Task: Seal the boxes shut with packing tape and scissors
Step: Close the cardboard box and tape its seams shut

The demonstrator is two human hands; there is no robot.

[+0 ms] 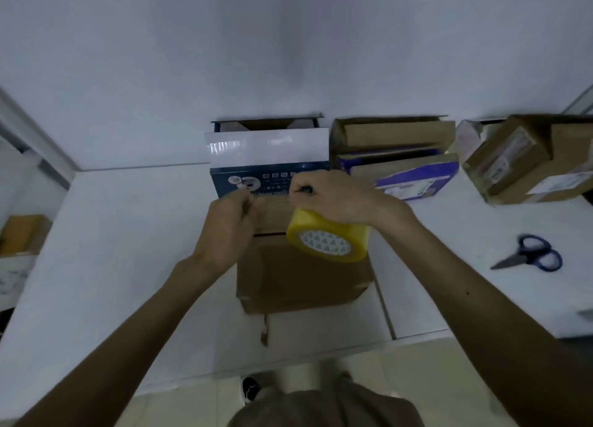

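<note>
A box (pixel 301 275) is sitting on the table (pixel 128 234) directly before me. My right hand (pixel 333 195) is holding the tape roll (pixel 327 238) over the box's far right part, and my left hand (pixel 231 221) is working just left of it. A second box (pixel 266 157) is standing behind, an open box (pixel 394 134) to its right. The scissors (pixel 529 253) are lying well off to my right.

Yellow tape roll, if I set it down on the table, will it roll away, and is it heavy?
The tape roll is round, so set on its rim it would probably roll; flat on its side it should stay. Its winding looks thick, so likely hefty for its size.
</note>
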